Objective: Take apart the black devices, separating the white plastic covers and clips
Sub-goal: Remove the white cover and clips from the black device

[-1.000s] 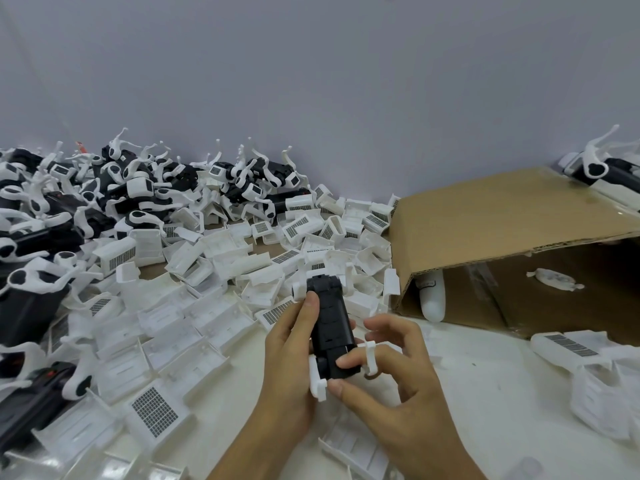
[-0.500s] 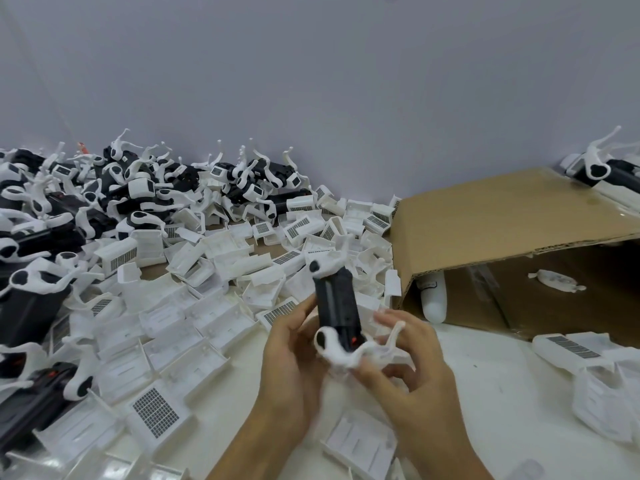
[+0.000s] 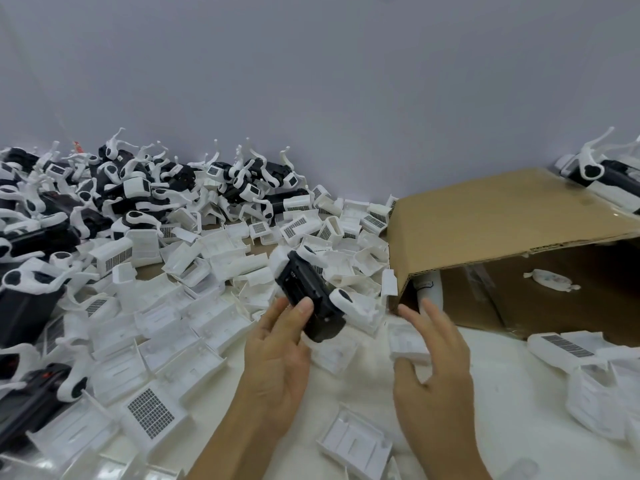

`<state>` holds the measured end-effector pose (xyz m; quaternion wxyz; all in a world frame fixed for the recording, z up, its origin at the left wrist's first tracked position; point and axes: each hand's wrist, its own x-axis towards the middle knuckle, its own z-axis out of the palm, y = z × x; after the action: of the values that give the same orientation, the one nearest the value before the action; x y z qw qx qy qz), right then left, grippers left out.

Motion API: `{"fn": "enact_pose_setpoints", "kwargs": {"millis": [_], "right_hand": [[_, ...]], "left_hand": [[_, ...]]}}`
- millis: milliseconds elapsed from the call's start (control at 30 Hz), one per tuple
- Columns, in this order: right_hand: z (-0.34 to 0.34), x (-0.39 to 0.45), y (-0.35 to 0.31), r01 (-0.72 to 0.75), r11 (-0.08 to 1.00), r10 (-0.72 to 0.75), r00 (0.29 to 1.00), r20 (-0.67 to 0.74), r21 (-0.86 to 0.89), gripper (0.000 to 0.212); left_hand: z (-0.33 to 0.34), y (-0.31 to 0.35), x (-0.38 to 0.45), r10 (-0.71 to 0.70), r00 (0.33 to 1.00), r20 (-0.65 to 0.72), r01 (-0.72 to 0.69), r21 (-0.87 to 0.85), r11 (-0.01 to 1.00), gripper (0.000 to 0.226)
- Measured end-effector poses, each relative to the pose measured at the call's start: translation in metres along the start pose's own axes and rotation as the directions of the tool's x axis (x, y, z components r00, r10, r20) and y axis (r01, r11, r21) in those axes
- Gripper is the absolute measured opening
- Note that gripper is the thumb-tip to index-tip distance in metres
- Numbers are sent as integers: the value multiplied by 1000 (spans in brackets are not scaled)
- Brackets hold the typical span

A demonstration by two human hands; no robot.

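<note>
Two bare forearms; no sleeves, rings or gloves in view.

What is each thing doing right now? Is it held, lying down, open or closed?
Black device: held up, tilted, a white clip beside it.
Left hand: grips the black device.
Right hand: fingers spread, holding nothing.
Cardboard box: on its side, open toward the person.
White covers: loose, lying in a heap.
Devices at back left: piled, clips on.

Plain grey-lavender wall (image 3: 346,81) behind, evenly lit, without marks. White desk (image 3: 502,393) below, meeting wall in a line mostly hidden; perhaps a corner far left.
</note>
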<state>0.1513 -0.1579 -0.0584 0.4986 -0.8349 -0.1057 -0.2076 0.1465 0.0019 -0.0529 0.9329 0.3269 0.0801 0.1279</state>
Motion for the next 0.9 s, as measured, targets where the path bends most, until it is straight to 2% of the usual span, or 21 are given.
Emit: {"fn": "enact_pose_setpoints", "kwargs": {"millis": [100, 200, 300, 367, 400, 433, 467, 500, 600, 733, 833, 900], "right_hand": [[1, -2, 6, 16, 957, 40, 982, 186, -290, 60], [0, -7, 7, 85, 926, -1, 975, 222, -368, 53], [-1, -6, 1, 107, 965, -90, 993, 81, -238, 42], [0, -4, 1, 170, 981, -182, 975, -128, -94, 32], [0, -3, 0, 159, 987, -150, 968, -200, 28, 32], [-1, -2, -2, 118, 976, -79, 975, -209, 184, 34], [-2, -1, -1, 78, 955, -22, 981, -192, 288, 38], [-2, -1, 0, 72, 946, -17, 985, -171, 317, 43], [-1, 0, 5, 61, 990, -52, 996, -70, 130, 50], [2, 0, 7, -97, 986, 73, 981, 178, 134, 44], [-1, 1, 2, -242, 934, 183, 956, 229, 265, 42], [-3, 1, -6, -245, 916, 149, 943, 298, 318, 35]], "left_hand": [[0, 4, -2, -3, 1000, -15, 3, -5, 1000, 68], [-1, 5, -3, 33, 999, -29, -34, -45, 998, 60], [1, 3, -3, 92, 995, -29, -91, 25, 996, 62], [4, 1, -5, 166, 986, -35, -159, 147, 976, 64], [5, -1, -7, 210, 977, -28, -198, 228, 953, 64], [5, -4, -9, 253, 967, -8, -238, 316, 919, 63], [6, -7, -12, 291, 956, 23, -276, 393, 877, 61], [6, -9, -13, 324, 944, 58, -315, 443, 839, 60], [9, -13, -15, 367, 925, 101, -364, 514, 777, 58], [10, -12, -15, 375, 924, 71, -356, 517, 778, 57], [11, -13, -16, 398, 916, 52, -364, 529, 767, 57], [10, -13, -15, 427, 904, 27, -377, 523, 764, 56]]}}
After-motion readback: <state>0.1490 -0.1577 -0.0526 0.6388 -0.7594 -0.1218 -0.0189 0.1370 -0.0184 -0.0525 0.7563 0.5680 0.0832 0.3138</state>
